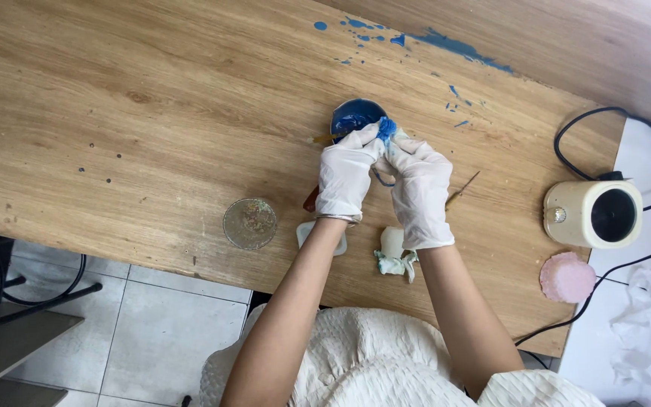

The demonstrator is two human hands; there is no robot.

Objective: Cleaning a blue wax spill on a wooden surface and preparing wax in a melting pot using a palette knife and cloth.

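Note:
Both my hands wear white gloves and meet over the wooden table [114, 113]. My left hand [346, 175] and my right hand [419, 188] pinch a small lump of blue material [386, 130] between their fingertips. The lump sits just at the rim of a small round bowl [353, 116] with blue paste inside. The right glove's fingertips are stained blue. A thin stick pokes out at the bowl's left side.
A clear round dish [250, 223] with speckled contents lies left of my left arm. A crumpled stained wipe [395, 255] lies between my arms. A cream round electric pot [593, 214] with black cords and a pink disc [566, 277] stand right. Blue splashes [446, 45] mark the far table.

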